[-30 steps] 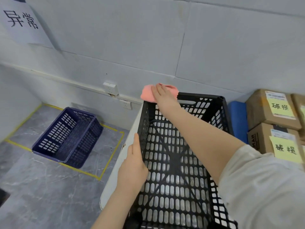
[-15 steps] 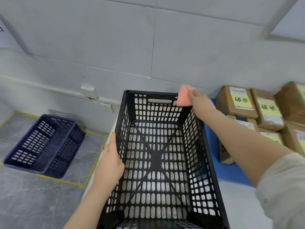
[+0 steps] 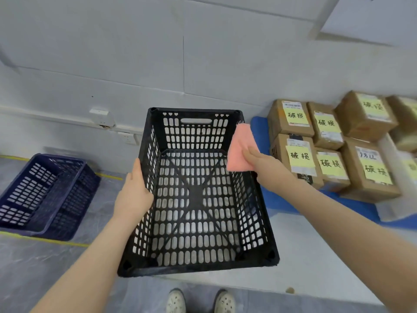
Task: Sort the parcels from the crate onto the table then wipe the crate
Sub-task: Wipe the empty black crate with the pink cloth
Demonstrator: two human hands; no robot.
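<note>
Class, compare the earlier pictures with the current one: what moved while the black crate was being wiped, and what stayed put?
The right hand, pressing the pink cloth, slid from the black crate's far-left corner along the far rim to the right corner, then nearer along the right wall. Nothing was taken or released. The left hand still grips the left rim; the parcels stayed put.

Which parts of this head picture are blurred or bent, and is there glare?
Head view: the black crate in the centre is sharp. Head view: the parcels at the far right edge are smeared by blur. Head view: the wall seams slant outward, wide-lens distortion. Head view: light is soft and even, no glare.
</note>
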